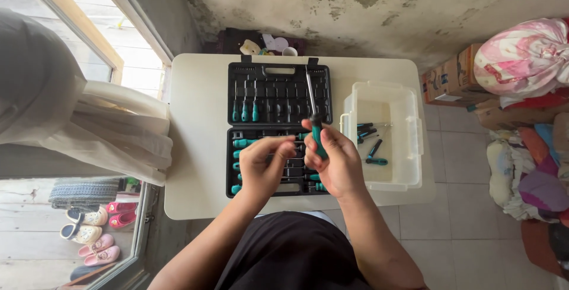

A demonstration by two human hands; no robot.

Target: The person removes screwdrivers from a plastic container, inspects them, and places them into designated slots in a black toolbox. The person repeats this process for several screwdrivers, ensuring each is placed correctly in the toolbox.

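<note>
The right hand (pixel 335 162) is closed around the teal handle of a long screwdriver (pixel 313 112), whose metal shaft points away from the person, up over the open black tool case (pixel 278 130). The left hand (pixel 264 162) sits just beside it, to its left, fingers curled in and fingertips pinched toward the right hand; whether it grips anything cannot be told. Both hands hover over the lower half of the case, covering part of its slots.

Beyond the hands, the lid half of the case holds three small teal-handled drivers (pixel 245 111) standing in a row, well left of the raised shaft. Under and left of the left hand, several larger teal handles (pixel 243 143) lie in the bottom half. Just right of the right hand stands a clear plastic bin (pixel 409 142) with a few more teal-handled tools (pixel 373 148) inside. All of this rests on a small white table (pixel 195 148).

Far to the right lie cardboard boxes (pixel 453 79) and bundled fabric (pixel 524 53); far left, a cloth bag (pixel 124 130) and shoes (pixel 98 234) on the floor.
</note>
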